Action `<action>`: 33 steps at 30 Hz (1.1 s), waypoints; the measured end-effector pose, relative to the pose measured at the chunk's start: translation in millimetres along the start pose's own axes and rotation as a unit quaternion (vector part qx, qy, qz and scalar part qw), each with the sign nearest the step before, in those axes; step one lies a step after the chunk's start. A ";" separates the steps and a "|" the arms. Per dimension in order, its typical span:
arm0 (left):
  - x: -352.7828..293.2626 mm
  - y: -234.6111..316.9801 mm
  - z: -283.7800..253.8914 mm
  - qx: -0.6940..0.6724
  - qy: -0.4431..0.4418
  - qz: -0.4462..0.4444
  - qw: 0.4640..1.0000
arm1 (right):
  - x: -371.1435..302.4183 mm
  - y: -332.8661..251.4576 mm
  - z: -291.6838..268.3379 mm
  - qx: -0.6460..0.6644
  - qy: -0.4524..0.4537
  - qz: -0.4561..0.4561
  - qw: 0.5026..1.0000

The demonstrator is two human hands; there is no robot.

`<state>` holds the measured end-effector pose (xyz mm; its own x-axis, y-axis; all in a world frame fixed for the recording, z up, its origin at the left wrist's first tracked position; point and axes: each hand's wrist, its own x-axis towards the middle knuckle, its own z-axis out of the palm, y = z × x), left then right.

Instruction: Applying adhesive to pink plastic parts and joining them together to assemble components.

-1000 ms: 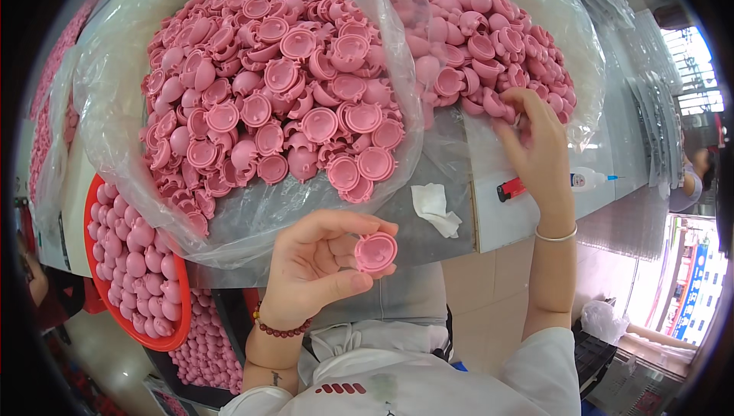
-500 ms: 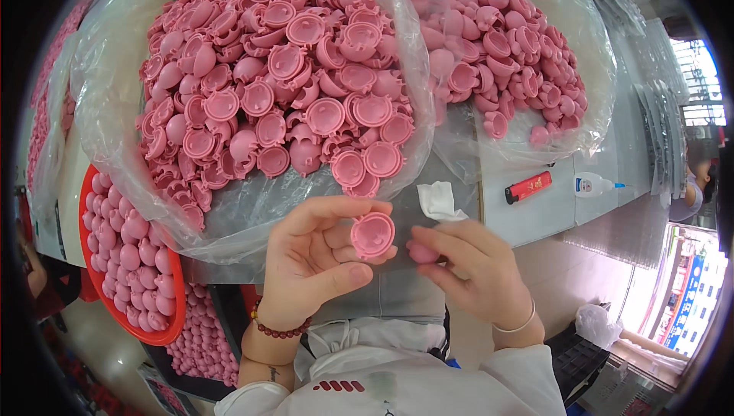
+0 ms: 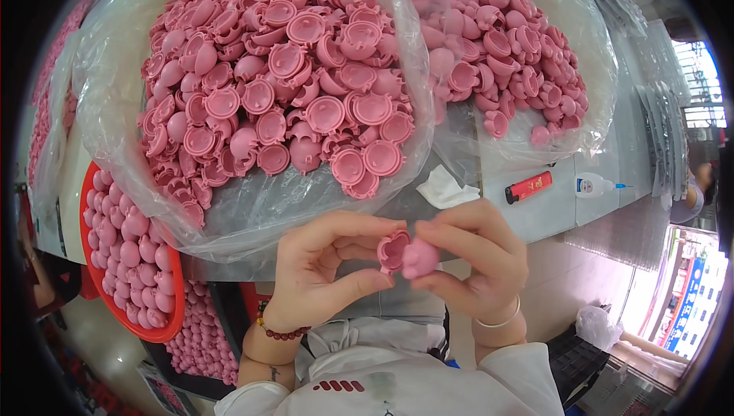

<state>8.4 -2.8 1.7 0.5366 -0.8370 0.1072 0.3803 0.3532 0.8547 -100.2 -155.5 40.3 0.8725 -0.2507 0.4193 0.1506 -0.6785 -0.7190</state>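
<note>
My left hand (image 3: 325, 263) pinches a hollow pink plastic half shell (image 3: 391, 253) between thumb and fingers, its open side turned toward the right. Facing it, my right hand (image 3: 483, 257) grips a second rounded pink half shell (image 3: 421, 258) by its outside. The two halves are side by side, almost rim to rim; whether they touch I cannot tell. Beyond my hands, a big heap of pink half shells (image 3: 283, 72) lies on clear plastic sheeting (image 3: 256, 213). Another heap of pink half shells (image 3: 527, 49) sits to its right.
At the left stands a red basket (image 3: 180, 294) of rounded pink pieces, above a dark crate (image 3: 223, 305) holding more. A white tissue (image 3: 447, 188), a red lighter (image 3: 528, 186) and a small white bottle (image 3: 592, 185) lie on the table at the right. Another person's arm (image 3: 694, 198) shows far right.
My right hand has lifted its half shell and brought it against or close to the left one. My left hand has turned its shell's opening from facing up to facing right.
</note>
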 end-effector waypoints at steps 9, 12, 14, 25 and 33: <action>1.4 -2.2 2.8 0.032 0.013 0.015 0.999 | -3.9 7.9 9.2 0.023 0.006 -0.018 1.000; 1.7 -2.4 1.9 0.026 0.019 0.013 0.999 | -6.4 6.2 6.1 0.008 -0.001 -0.018 1.000; 2.2 -1.8 1.2 0.018 0.021 0.010 1.000 | -8.6 4.0 6.6 -0.015 -0.003 -0.015 1.000; 2.1 -0.2 0.1 -0.013 0.009 -0.005 1.000 | -5.8 2.2 12.7 -0.065 0.049 -0.080 0.993; 3.8 1.3 0.3 -0.007 0.007 -0.018 1.000 | -3.2 1.6 14.1 -0.038 0.027 -0.051 0.998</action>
<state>10.8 -5.6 3.4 0.5320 -0.8439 0.0689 0.4109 0.3284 0.8505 -96.2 -146.0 30.0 0.8275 -0.2140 0.5191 0.1996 -0.7520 -0.6282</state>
